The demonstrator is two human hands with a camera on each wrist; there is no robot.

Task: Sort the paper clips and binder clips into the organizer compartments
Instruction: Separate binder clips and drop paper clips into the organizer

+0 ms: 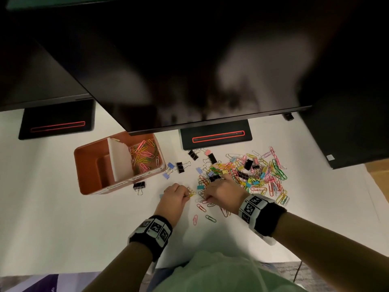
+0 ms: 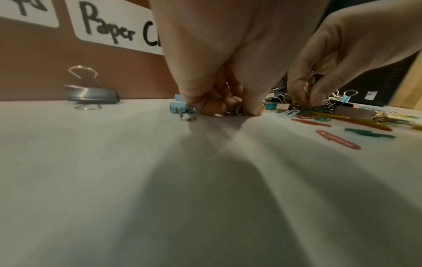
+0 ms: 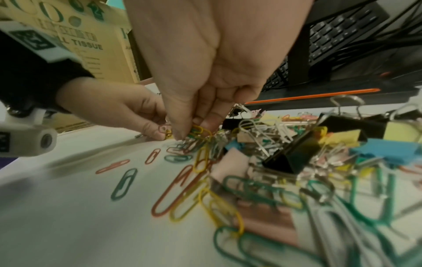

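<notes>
A mixed pile of coloured paper clips and binder clips (image 1: 248, 173) lies on the white table, right of an orange organizer (image 1: 94, 165) whose right compartment holds paper clips (image 1: 144, 157). At the pile's near left edge my left hand (image 1: 175, 196) pinches a few paper clips (image 3: 165, 131) against the table. My right hand (image 1: 221, 191) is just beside it, thumb and fingers pinched round a small bunch of paper clips (image 3: 197, 132). A light blue binder clip (image 2: 180, 108) sits right by my left hand.
A black binder clip (image 1: 139, 186) stands in front of the organizer, under its "Paper Clips" label (image 2: 118, 27). More binder clips (image 1: 180, 166) are scattered between organizer and pile. Monitor stands (image 1: 216, 137) and a dark screen overhang the back. Loose paper clips (image 1: 202, 213) lie near my wrists.
</notes>
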